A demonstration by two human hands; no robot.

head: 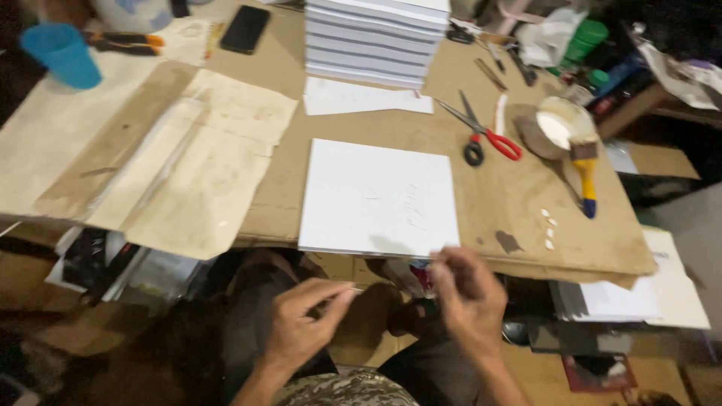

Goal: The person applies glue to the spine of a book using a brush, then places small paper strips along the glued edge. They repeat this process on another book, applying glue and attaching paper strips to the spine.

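Both hands are pinching, probably a thin strip, betw. left hand (pixel 304 323) & right hand (pixel 468 289), its long axis running left-right, just below white board (pixel 378 197) at table edge (pixel 602 265).

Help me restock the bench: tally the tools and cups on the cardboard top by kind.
Scissors, red handles: 1
Brush, yellow and blue handle: 1
Blue cup: 1
Phone, black: 1
Pliers, orange grips: 1
Total: 5
The clutter at the far right is too blurred to count.
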